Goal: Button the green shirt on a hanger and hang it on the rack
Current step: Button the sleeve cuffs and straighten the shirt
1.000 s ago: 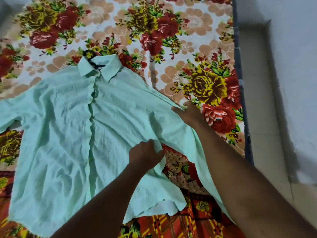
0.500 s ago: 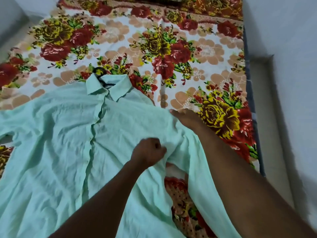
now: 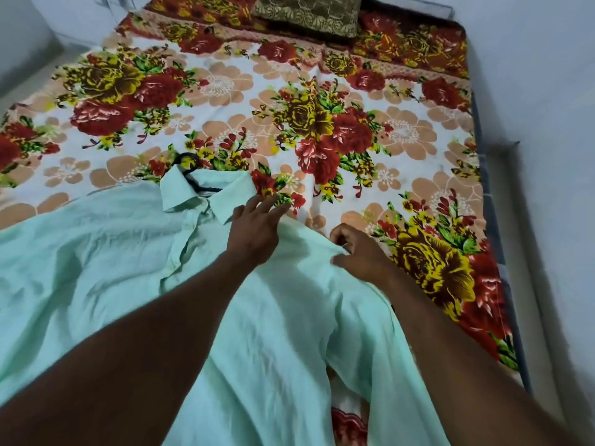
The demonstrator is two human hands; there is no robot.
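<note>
The shirt [image 3: 96, 268] lies limp on the near bed [image 3: 225, 85], hanger [image 3: 209, 189] in its collar. It looks light and floppy, so I'd lift by the hook. My left hand [image 3: 257, 230] rests spread right of the collar. My right hand [image 3: 362, 252] curls at the shoulder, but I cannot tell if it grips. There is open room far, and the bed edge is to the right.

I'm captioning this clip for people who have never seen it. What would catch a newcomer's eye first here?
A pale green shirt lies spread across the near left, with a black hanger peeking from its collar. Behind it, the loud red-and-yellow floral bedsheet fills the view. Near the centre, the left hand rests open beside the collar while the right hand pinches the shirt's shoulder edge.
</note>
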